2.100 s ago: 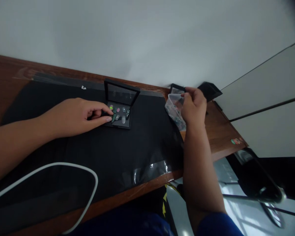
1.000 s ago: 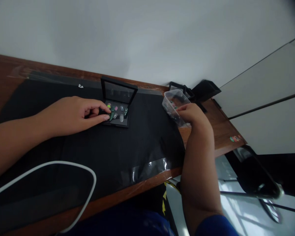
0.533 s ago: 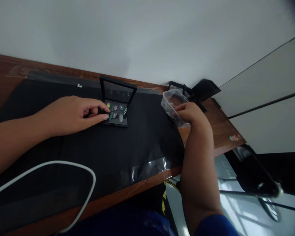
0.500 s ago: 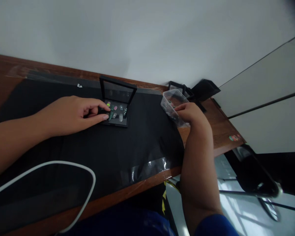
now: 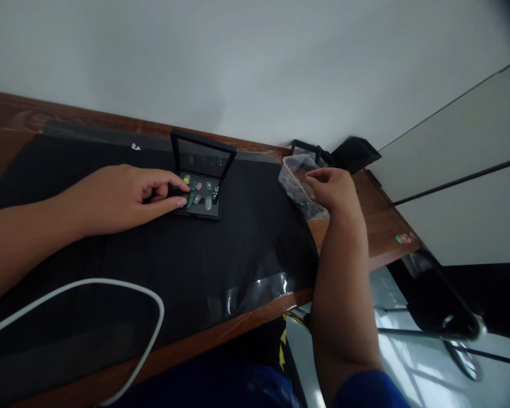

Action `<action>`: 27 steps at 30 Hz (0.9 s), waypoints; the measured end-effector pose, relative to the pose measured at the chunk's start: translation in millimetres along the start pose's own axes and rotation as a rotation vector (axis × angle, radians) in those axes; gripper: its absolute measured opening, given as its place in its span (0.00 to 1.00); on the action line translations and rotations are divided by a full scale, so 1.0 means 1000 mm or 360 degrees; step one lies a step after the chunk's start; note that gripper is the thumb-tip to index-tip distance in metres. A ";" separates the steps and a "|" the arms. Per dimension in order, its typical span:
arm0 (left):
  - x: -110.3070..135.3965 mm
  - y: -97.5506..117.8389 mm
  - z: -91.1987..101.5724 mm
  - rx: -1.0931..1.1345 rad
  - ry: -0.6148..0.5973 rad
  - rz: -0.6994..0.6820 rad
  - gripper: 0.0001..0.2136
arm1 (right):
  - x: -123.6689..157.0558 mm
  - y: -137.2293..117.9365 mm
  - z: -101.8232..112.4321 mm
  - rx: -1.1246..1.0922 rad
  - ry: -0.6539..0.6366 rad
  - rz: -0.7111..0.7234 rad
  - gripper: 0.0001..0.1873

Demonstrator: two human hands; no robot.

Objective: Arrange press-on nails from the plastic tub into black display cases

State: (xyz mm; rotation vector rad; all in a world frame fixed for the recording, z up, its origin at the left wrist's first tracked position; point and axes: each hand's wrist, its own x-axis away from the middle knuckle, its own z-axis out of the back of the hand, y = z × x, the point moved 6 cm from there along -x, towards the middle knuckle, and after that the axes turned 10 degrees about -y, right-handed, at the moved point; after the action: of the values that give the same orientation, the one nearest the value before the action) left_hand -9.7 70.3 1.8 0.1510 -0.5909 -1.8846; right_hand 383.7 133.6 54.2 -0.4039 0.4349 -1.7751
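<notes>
A small black case (image 5: 201, 170) stands open on the black mat (image 5: 195, 255), its lid upright, with several small coloured pieces (image 5: 200, 194) laid in its base. My left hand (image 5: 123, 195) rests on the mat with thumb and forefinger pinched at the case's left edge, fingertips touching the base beside a green piece. My right hand (image 5: 334, 190) reaches into a clear plastic tub (image 5: 295, 175) at the mat's right edge, fingers curled over its rim; what they hold is hidden.
A white cable (image 5: 89, 286) loops across the near left of the mat. Black boxes (image 5: 352, 153) sit against the wall behind the tub. The wooden desk edge (image 5: 238, 328) runs near me. A black chair (image 5: 442, 306) stands to the lower right.
My right hand lowered the tilted tub onto the desk and then moved its fingers up to the tub's rim. My left hand stayed at the case.
</notes>
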 end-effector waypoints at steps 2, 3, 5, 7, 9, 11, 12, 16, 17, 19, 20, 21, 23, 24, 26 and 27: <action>0.004 0.006 0.002 0.0021 0.0007 0.0009 0.25 | 0.001 -0.004 0.002 -0.0059 0.0043 0.0083 0.14; 0.006 0.008 0.003 0.0032 0.0003 0.0016 0.24 | 0.002 -0.007 0.003 -0.0079 0.0083 0.0142 0.15; 0.008 0.012 0.004 0.0045 -0.0002 0.0031 0.24 | 0.005 -0.015 0.007 -0.0111 0.0175 0.0276 0.15; 0.009 0.013 0.005 0.0053 -0.0008 0.0044 0.23 | 0.009 -0.023 0.008 -0.0133 0.0232 0.0414 0.15; 0.009 0.012 0.004 0.0060 -0.0014 0.0050 0.23 | 0.012 -0.029 0.007 -0.0167 0.0279 0.0540 0.14; 0.009 0.012 0.004 0.0058 -0.0017 0.0048 0.23 | 0.016 -0.035 0.005 -0.0223 0.0326 0.0681 0.14; 0.009 0.012 0.004 0.0056 -0.0013 0.0045 0.23 | 0.018 -0.038 0.003 -0.0252 0.0344 0.0752 0.14; 0.009 0.014 0.005 0.0061 -0.0016 0.0040 0.23 | 0.027 -0.052 -0.006 -0.0364 0.0348 0.1046 0.12; 0.009 0.014 0.005 0.0062 -0.0020 0.0046 0.23 | 0.030 -0.056 -0.009 -0.0407 0.0333 0.1126 0.11; 0.009 0.013 0.005 0.0061 -0.0023 0.0057 0.22 | 0.039 -0.064 -0.013 -0.0517 0.0284 0.1277 0.11; 0.009 0.013 0.005 0.0062 -0.0019 0.0059 0.22 | 0.043 -0.067 -0.016 -0.0575 0.0250 0.1333 0.11; 0.009 0.013 0.005 0.0064 -0.0013 0.0059 0.22 | 0.048 -0.071 -0.018 -0.0632 0.0210 0.1371 0.11; 0.009 0.013 0.005 0.0066 0.0001 0.0055 0.23 | 0.056 -0.077 -0.024 -0.0744 0.0111 0.1415 0.13; 0.009 0.013 0.005 0.0068 0.0004 0.0054 0.24 | 0.060 -0.081 -0.026 -0.0801 0.0052 0.1434 0.14; 0.008 0.013 0.005 0.0074 -0.0007 0.0063 0.25 | 0.067 -0.087 -0.033 -0.0898 -0.0086 0.1475 0.15; 0.008 0.013 0.004 0.0075 -0.0015 0.0072 0.25 | 0.069 -0.090 -0.036 -0.0925 -0.0159 0.1494 0.16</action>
State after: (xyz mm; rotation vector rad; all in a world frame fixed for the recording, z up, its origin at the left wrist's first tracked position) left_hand -4.0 60.8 12.7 0.1584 -0.6403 -1.8295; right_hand 274.2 89.3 69.8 -0.5657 0.8971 -0.6960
